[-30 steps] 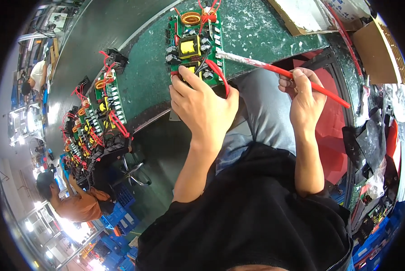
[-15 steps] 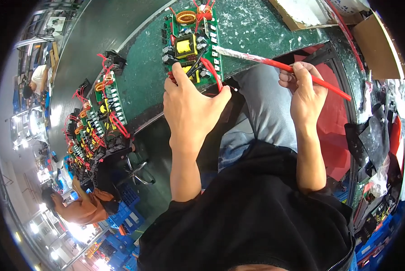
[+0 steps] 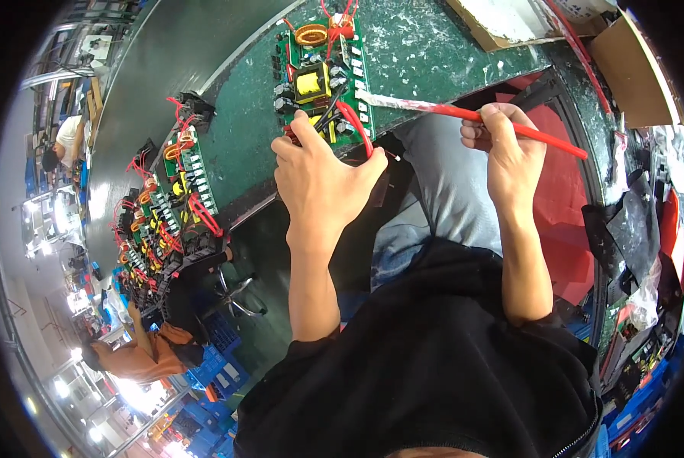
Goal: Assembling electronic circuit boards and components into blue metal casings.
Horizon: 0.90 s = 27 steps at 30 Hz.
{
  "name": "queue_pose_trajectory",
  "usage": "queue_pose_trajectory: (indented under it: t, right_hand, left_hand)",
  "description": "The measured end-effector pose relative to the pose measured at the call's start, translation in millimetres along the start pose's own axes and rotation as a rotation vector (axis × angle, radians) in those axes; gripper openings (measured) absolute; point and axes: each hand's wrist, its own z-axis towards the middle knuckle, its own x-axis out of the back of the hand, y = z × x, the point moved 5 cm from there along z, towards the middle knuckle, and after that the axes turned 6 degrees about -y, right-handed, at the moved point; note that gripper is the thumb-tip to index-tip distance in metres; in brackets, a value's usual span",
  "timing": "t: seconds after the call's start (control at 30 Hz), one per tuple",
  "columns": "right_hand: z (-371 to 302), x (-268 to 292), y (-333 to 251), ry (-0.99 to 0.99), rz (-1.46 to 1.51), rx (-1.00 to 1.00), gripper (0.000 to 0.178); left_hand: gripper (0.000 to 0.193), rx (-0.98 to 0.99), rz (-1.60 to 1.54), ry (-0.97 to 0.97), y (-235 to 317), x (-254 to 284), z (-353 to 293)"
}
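Observation:
A green circuit board (image 3: 323,72) lies at the near edge of the bench, crowded with a yellow-cored transformer (image 3: 309,83), a copper-wound ring coil (image 3: 311,35) and red wires (image 3: 355,120). My left hand (image 3: 319,187) spans its near end, fingers at the left side and thumb by the red wires at the right, gripping it. Pinched in my right hand (image 3: 511,156) is a slim red stick (image 3: 544,137), its far end flat and smeared white. That white end meets the row of small white-coated parts along the board's right side; whether it presses on one, I cannot tell.
More wired circuit boards (image 3: 185,164) stand in a row at the left. A paste-spattered green bench top (image 3: 426,46) stretches ahead, with a cardboard box (image 3: 636,72) at the far right. Another person (image 3: 147,351) sits at lower left.
The stick's white end has shifted slightly nearer to me along the board's right side. My right hand has moved a little left with it; my left hand keeps its grip.

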Motion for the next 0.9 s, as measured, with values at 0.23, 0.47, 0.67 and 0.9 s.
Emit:
queue_pose_trajectory:
  t: [0.23,0.47,0.67,0.9]
  right_hand:
    - [6,38,-58,0.203,-0.211,0.456,0.017]
    - [73,45,-135,0.225,-1.088,0.989,0.016]
    - [99,37,-114,-0.162,-1.29,0.952,0.018]
    - [71,52,-120,0.001,-1.055,0.681,0.018]
  left_hand:
    - [0.091,-0.036,-0.116,-0.088,-11,5,4]
    - [0.094,0.014,-0.136,-0.149,-15,9,-2]
    - [0.094,-0.019,-0.13,-0.07,-12,5,-1]
    - [0.094,-0.028,-0.126,-0.047,-11,3,0]
